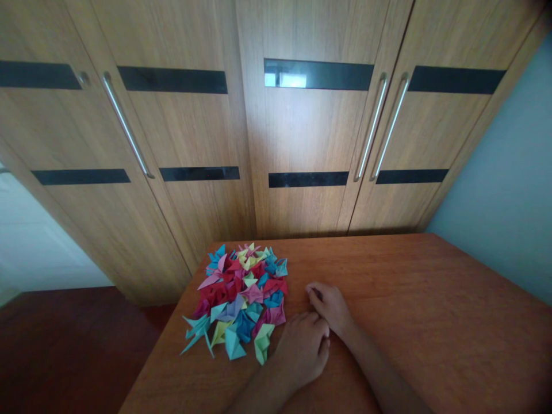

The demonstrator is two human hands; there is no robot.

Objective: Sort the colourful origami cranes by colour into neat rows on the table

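Observation:
A pile of folded paper origami [233, 302] in red, pink, blue, green, yellow and lilac lies on the left part of the wooden table [388, 282]. Some pieces look like paper cranes. My left hand [304, 348] rests in a loose fist on the table, just right of the pile's near end, close to a light green folded paper [262, 343]. Beyond it, my right hand [331, 307] lies with its fingers curled in, touching or nearly touching the left. Nothing shows in either hand.
A wooden wardrobe [302, 132] with dark strips and long metal handles [126, 125] stands behind the table's far edge. To the right is a pale blue wall [509, 172]. Dark red floor [64, 345] shows beyond the table's left edge.

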